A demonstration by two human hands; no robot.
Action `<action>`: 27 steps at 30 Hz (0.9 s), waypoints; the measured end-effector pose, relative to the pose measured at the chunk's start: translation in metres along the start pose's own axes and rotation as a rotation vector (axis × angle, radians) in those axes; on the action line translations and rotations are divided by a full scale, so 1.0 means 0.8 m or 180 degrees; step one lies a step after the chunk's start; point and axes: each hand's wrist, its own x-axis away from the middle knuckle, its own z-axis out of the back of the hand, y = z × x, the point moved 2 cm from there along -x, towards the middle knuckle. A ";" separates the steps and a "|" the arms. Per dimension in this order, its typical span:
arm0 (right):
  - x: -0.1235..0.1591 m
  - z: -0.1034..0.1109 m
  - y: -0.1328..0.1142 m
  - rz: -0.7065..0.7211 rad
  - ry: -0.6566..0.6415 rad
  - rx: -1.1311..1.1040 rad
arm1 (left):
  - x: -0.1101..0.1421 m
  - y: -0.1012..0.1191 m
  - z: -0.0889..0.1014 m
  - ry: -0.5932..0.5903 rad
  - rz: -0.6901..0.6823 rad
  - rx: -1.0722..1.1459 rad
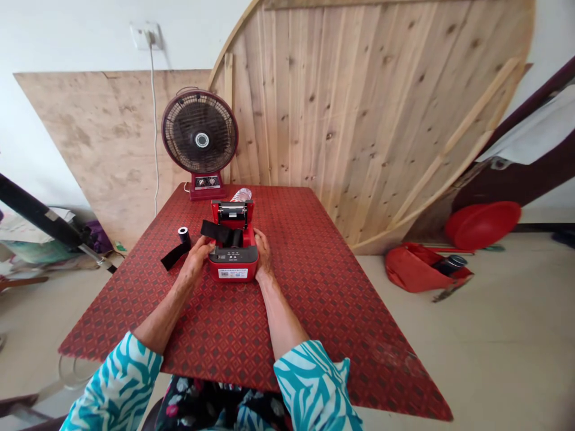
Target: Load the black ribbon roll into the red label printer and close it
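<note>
A small red and black printer [234, 273] sits on the table with its lid [232, 209] raised at the back. A black strip [215, 230] pokes out of its open bay toward the left, and a dark roll lies inside. My left hand [200, 254] grips the printer's left side, fingers closed against its edge. Along the opposite side my right hand [264, 254] is pressed, thumb side up, holding it. To the left stands another black roll [183, 235], with its loose tail [175, 255] lying on the tabletop.
Behind the printer lies a clear plastic bottle [242, 194]. A dark red fan [200, 140] stands at the back of the patterned red table [332, 335]. Wooden boards [323, 102] lean on the wall. On the floor at right are a red bag [406, 269] and red basin [483, 224].
</note>
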 end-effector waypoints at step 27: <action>-0.013 -0.001 0.019 0.0242 -0.0067 -0.0065 | -0.083 0.080 -0.070 -0.2728 -0.1732 -0.5717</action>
